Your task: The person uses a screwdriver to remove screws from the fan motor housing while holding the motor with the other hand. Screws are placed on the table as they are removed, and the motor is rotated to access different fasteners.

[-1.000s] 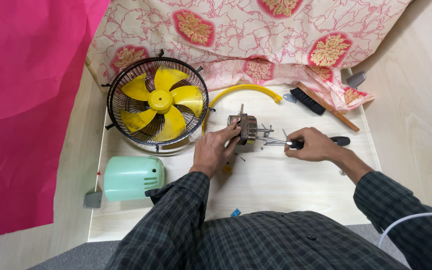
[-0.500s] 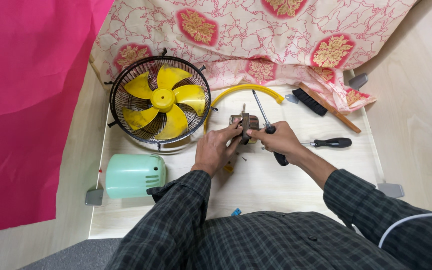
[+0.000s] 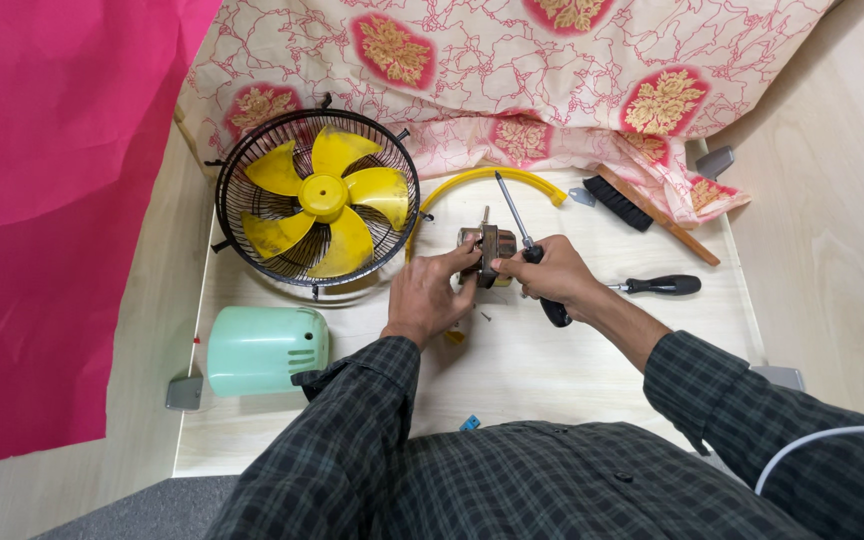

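Green motor cover [image 3: 264,349] lies at left on the table [image 3: 552,370]. The wire fan cage [image 3: 317,198] holds the yellow blades [image 3: 325,199]. Left hand [image 3: 429,295] is closed around the small motor [image 3: 488,253], just right of the cage. Right hand [image 3: 555,274] grips a screwdriver [image 3: 529,247], shaft tilted up and away. A second screwdriver [image 3: 655,286] lies further right, apart from the hands. Versus half a second earlier: same grips, the motor not moved.

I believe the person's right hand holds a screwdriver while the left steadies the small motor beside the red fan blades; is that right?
Not quite: the head view shows the fan blades are yellow. The right hand holds the screwdriver; the left hand steadies the motor.
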